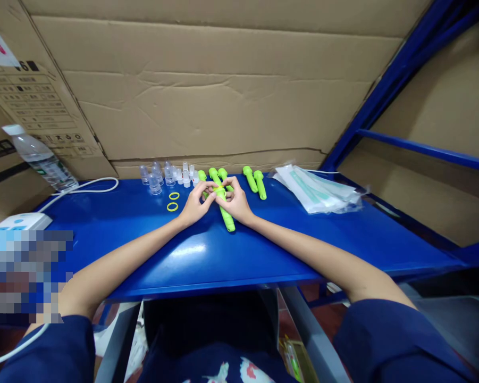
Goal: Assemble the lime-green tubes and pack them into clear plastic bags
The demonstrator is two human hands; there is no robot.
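Observation:
Both hands meet around the head end of a bright green plastic handle [227, 218], whose narrow end points back toward my body. A thin yellow ring [219, 188] shows at that head end, between the fingertips. My left hand [199, 203] is closed from the left, thumb and fingers pinching at the ring and head. From the other side my right hand [238, 204] is closed, its thumb against the green head. The fingers partly hide how the ring sits. Two loose yellow rings [173, 206] lie left of my left hand.
More green handles [260, 185] lie behind and right of my hands. Clear plastic caps [155, 184] and small white parts [186, 178] stand at the back left. Plastic-wrapped packets [314, 189] lie right; a water bottle [43, 159] and power strip [24, 222] are left. Cardboard [223, 96] walls the back.

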